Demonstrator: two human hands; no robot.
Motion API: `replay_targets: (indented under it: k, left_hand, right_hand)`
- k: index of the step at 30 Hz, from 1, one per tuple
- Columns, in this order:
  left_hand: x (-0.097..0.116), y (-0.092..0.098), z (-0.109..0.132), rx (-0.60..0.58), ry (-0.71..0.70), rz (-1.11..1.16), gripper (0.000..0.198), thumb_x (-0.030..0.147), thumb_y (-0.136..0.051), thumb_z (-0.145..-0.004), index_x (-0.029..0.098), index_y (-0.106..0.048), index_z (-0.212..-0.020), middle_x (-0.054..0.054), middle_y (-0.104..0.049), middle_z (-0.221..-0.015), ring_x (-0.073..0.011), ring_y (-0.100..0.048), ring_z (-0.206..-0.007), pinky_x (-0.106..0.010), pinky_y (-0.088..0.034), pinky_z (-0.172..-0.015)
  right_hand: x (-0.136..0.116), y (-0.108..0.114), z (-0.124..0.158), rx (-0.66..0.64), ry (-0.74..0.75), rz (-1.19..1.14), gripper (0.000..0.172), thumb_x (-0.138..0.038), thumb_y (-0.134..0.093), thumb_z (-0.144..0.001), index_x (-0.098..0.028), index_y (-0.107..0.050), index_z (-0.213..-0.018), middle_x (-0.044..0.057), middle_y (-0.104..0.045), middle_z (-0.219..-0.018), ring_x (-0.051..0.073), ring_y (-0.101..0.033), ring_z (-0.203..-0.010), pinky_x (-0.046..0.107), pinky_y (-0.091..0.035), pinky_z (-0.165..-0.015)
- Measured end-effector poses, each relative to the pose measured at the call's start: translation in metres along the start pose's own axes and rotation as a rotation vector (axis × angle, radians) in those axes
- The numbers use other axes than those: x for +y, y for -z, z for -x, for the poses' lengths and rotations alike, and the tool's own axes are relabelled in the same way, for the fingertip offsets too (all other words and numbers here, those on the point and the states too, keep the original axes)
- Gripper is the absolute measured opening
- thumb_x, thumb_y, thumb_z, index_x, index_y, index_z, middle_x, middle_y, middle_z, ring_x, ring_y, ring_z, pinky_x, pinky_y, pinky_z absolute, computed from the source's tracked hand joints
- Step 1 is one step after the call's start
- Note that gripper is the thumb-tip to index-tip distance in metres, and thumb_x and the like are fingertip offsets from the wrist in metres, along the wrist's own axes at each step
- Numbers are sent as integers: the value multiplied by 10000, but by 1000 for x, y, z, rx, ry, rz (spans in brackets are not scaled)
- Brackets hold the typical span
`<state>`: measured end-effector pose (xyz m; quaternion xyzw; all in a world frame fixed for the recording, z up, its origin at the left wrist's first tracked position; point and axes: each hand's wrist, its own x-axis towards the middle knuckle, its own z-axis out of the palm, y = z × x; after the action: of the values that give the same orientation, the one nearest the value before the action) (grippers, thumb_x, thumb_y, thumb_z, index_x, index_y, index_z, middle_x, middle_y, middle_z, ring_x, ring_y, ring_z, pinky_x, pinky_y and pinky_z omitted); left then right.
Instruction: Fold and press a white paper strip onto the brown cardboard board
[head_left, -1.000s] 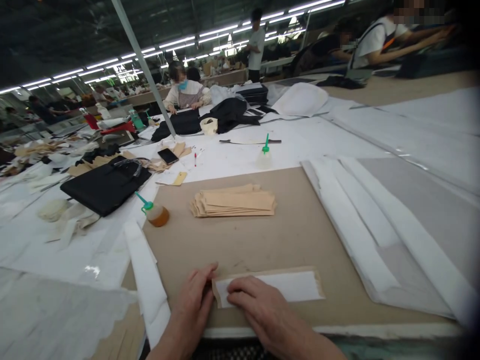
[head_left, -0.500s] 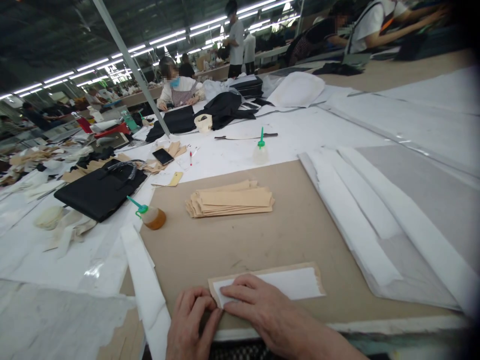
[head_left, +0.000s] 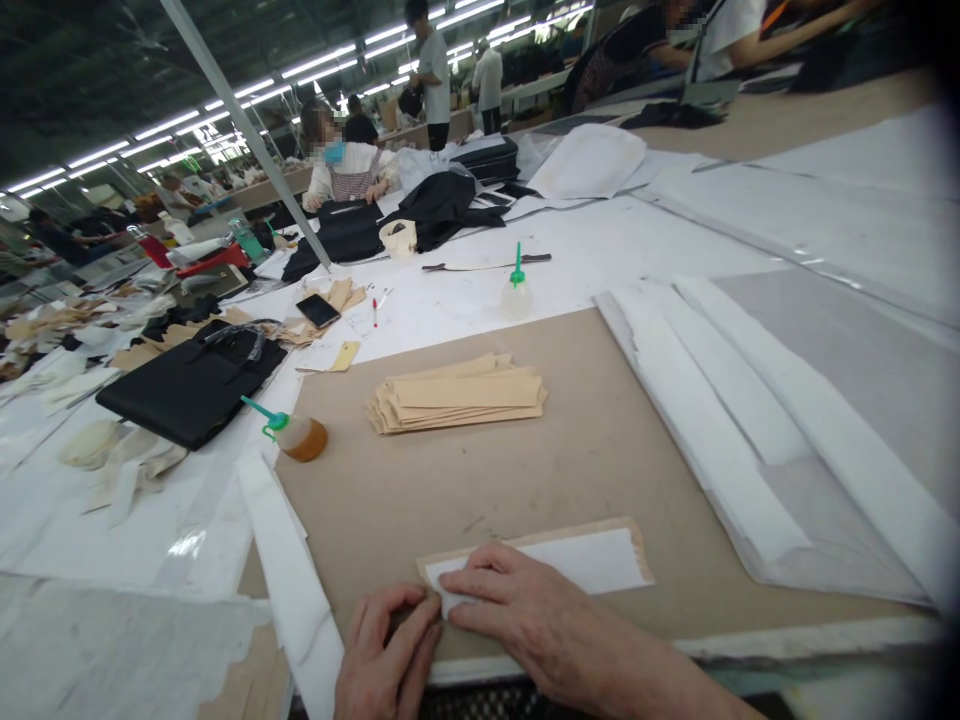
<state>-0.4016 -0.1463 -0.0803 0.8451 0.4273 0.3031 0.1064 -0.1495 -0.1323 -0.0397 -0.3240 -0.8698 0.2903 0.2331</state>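
Observation:
A tan strip with a white strip (head_left: 585,560) laid on it lies on the brown board (head_left: 525,470) near the front edge. My right hand (head_left: 517,615) lies on the strip's left end, fingers stretched flat and pressing it down. My left hand (head_left: 386,650) is curled at the strip's left corner, its fingertips pinching at the edge; what they grip is hidden. A stack of tan strips (head_left: 457,392) sits further back on the board.
A glue bottle with amber liquid (head_left: 296,435) stands at the board's left corner, a clear one (head_left: 516,292) behind it. White strips (head_left: 735,420) lie to the right, one (head_left: 289,570) to the left. A black bag (head_left: 191,380) lies at left. People work at far tables.
My left hand has slid back toward me and curled at the strip's left corner. My right hand stays on the strip. The camera has tilted slightly.

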Motion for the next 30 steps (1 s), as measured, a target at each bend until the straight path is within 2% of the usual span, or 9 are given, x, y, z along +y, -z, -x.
replay_targets:
  k: [3, 8, 15, 21, 24, 30]
  left_hand:
    - [-1, 2, -1, -5, -46, -44, 292, 195, -568, -983, 266, -671, -1248, -82, -613, -1127, -196, -605, -1032, -285, -567, -858]
    - [-10, 8, -3, -117, -208, -230, 361, 177, -585, -958, 246, -634, -1309, -91, -635, -1115, -195, -629, -995, -272, -584, -853]
    - [-5, 13, -4, -227, -338, -488, 438, 148, -437, -962, 192, -584, -1371, -115, -660, -1188, -272, -625, -1043, -368, -589, -837]
    - [4, 14, -7, -197, -130, -187, 352, 147, -422, -996, 264, -622, -1263, -79, -626, -1113, -214, -594, -1021, -330, -560, -884]
    - [3, 15, -7, -201, -132, -144, 344, 152, -436, -997, 270, -614, -1267, -77, -622, -1114, -213, -592, -1022, -332, -565, -884]
    - [-3, 19, -9, -256, -258, -127, 364, 68, -510, -912, 216, -624, -1224, -78, -640, -1069, -190, -629, -961, -279, -588, -856]
  right_hand:
    - [1, -1, 1, 5, -7, -7, 397, -23, -512, -907, -199, -650, -1235, 87, -672, -1228, 222, -530, -1151, 370, -440, -1029]
    - [0, -1, 1, 3, -12, -17, 423, -23, -511, -915, -200, -635, -1279, 84, -665, -1251, 220, -523, -1162, 370, -443, -1037]
    - [-1, -6, 3, 39, -27, -43, 404, -73, -524, -957, -200, -606, -1332, 61, -616, -1368, 218, -482, -1215, 378, -424, -1097]
    - [0, -15, 8, 77, -68, -37, 354, -26, -503, -922, -162, -639, -1220, 52, -608, -1379, 230, -469, -1204, 362, -424, -1096]
    - [0, -17, 10, 91, -71, -38, 393, -7, -489, -906, -163, -619, -1243, 41, -602, -1385, 224, -459, -1207, 355, -409, -1105]
    - [-8, -24, 7, 104, -112, 50, 521, -15, -516, -887, -185, -537, -1379, 55, -588, -1372, 237, -478, -1153, 370, -424, -1065]
